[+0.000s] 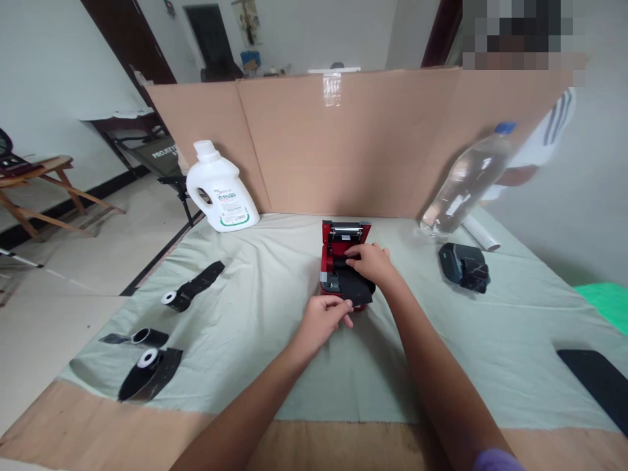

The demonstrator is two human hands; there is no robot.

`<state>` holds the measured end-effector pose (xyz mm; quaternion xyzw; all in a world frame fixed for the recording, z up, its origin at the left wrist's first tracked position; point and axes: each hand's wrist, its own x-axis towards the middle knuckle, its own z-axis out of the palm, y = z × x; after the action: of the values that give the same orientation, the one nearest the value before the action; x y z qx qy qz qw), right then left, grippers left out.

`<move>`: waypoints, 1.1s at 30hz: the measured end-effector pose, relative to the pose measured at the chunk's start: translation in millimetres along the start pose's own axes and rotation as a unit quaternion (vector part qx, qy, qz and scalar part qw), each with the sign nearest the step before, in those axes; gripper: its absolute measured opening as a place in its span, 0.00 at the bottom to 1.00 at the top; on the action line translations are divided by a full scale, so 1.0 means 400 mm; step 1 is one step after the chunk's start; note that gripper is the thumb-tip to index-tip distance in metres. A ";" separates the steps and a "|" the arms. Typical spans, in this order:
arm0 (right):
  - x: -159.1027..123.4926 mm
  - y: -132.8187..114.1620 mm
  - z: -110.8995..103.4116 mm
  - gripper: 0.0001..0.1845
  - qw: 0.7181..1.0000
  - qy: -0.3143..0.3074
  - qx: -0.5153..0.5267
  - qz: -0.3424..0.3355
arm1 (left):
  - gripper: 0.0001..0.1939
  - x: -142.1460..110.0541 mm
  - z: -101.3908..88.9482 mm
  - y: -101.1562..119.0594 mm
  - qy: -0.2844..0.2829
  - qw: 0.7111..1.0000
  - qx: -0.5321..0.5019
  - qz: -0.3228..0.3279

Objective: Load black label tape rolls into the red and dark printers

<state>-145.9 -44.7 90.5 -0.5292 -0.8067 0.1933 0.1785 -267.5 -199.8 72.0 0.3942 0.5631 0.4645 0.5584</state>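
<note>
Head view: left fingers (342, 307) pinch black strip (355, 288); right fingers (355, 250) slightly parted inside red device (324, 257), grip unclear.

Looked softly lit, shadowed toward the near edge of the worktop (105, 425), glinted on the bottle (466, 183), stretched at picture edges.

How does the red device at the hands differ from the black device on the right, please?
The red device has its lid raised, whereas the black device looks closed. The left hand and right hand are at the red device; neither touches the black device. The red device shows red and black parts, while the black device is dark overall. Both rest on the pale green cloth.
</note>
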 end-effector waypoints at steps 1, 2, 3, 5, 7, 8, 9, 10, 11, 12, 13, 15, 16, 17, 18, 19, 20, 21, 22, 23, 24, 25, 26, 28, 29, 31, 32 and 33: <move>0.000 0.005 -0.003 0.10 0.999 0.003 0.034 0.005 | 0.19 0.002 0.001 -0.004 0.002 1.000 0.000 0.010; 0.001 0.011 -0.007 0.08 0.997 0.004 0.081 0.015 | 0.19 0.005 0.001 -0.010 0.004 1.000 0.003 0.022; 0.003 0.019 -0.011 0.09 0.990 0.011 0.135 0.027 | 0.19 0.008 0.001 -0.016 0.006 0.999 0.008 0.038; 0.009 0.036 -0.019 0.16 0.966 0.067 0.242 0.061 | 0.18 0.012 0.001 -0.032 0.008 0.997 0.017 0.072; 0.018 0.048 -0.020 0.17 0.931 0.163 0.318 0.070 | 0.18 0.014 0.002 -0.049 0.012 0.995 0.018 0.101; 0.024 0.051 -0.019 0.19 0.915 0.198 0.346 0.055 | 0.18 0.014 0.002 -0.056 0.013 0.993 0.015 0.113; 0.030 0.051 -0.017 0.22 0.904 0.214 0.370 0.033 | 0.19 0.013 0.001 -0.063 0.014 0.992 0.012 0.125; 0.036 0.048 -0.014 0.26 0.896 0.213 0.389 0.007 | 0.19 0.011 0.000 -0.068 0.015 0.990 0.009 0.137; 0.041 0.045 -0.011 0.27 0.892 0.203 0.403 -0.017 | 0.20 0.009 -0.001 -0.072 0.015 0.989 0.005 0.148; 0.045 0.040 -0.008 0.26 0.889 0.195 0.412 -0.033 | 0.20 0.008 -0.002 -0.075 0.015 0.988 0.000 0.156; 0.046 0.036 -0.006 0.24 0.887 0.192 0.417 -0.040 | 0.20 0.006 -0.003 -0.078 0.014 0.987 -0.004 0.161; 0.041 0.030 -0.003 0.21 0.885 0.201 0.419 -0.041 | 0.20 0.006 -0.005 -0.082 0.007 0.987 -0.008 0.160; 0.034 0.030 -0.002 0.19 0.883 0.206 0.419 -0.040 | 0.20 0.007 -0.005 -0.084 0.001 0.987 -0.007 0.158; 0.023 0.030 0.000 0.18 0.883 0.210 0.419 -0.037 | 0.20 0.008 -0.005 -0.087 -0.005 0.988 -0.004 0.156; 0.009 0.032 0.004 0.17 0.883 0.211 0.419 -0.033 | 0.21 0.009 -0.006 -0.090 -0.009 0.988 0.001 0.157; -0.007 0.035 0.010 0.16 0.883 0.210 0.419 -0.026 | 0.21 0.008 -0.006 -0.094 -0.012 0.987 0.006 0.158; -0.026 0.039 0.018 0.13 0.883 0.205 0.422 -0.017 | 0.21 0.007 -0.008 -0.098 -0.013 0.987 0.014 0.159; -0.046 0.044 0.029 0.11 0.883 0.191 0.428 -0.007 | 0.21 0.005 -0.011 -0.102 -0.012 0.987 0.025 0.160; -0.065 0.051 0.041 0.12 0.883 0.170 0.438 0.000 | 0.21 0.001 -0.015 -0.107 -0.006 0.986 0.041 0.164; -0.083 0.058 0.056 0.17 0.880 0.149 0.451 0.005 | 0.21 -0.004 -0.020 -0.112 0.006 0.983 0.065 0.173; -0.098 0.065 0.071 0.23 0.876 0.131 0.465 0.010 | 0.21 -0.008 -0.027 -0.115 0.020 0.977 0.095 0.190; -0.110 0.073 0.087 0.28 0.870 0.118 0.479 0.014 | 0.21 -0.012 -0.035 -0.117 0.035 0.968 0.126 0.213; -0.117 0.080 0.103 0.32 0.864 0.111 0.490 0.018 | 0.22 -0.014 -0.043 -0.115 0.055 0.958 0.153 0.237; -0.123 0.090 0.130 0.36 0.853 0.110 0.510 0.029 | 0.24 -0.007 -0.061 -0.099 0.109 0.941 0.180 0.265; -0.122 0.093 0.140 0.37 0.848 0.110 0.518 0.032 | 0.25 0.004 -0.069 -0.084 0.142 0.938 0.174 0.263; -0.116 0.094 0.153 0.38 0.837 0.107 0.535 0.032 | 0.24 0.040 -0.084 -0.047 0.193 0.944 0.129 0.236; -0.114 0.093 0.155 0.37 0.832 0.108 0.543 0.032 | 0.22 0.063 -0.090 -0.029 0.197 0.951 0.101 0.217; -0.112 0.090 0.156 0.37 0.827 0.109 0.550 0.032 | 0.21 0.087 -0.094 -0.013 0.183 0.960 0.075 0.197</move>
<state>-131.5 -80.5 14.8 -0.3870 -0.5245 0.5514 0.5206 -306.9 -170.8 55.9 0.4464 0.6003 0.5857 0.3119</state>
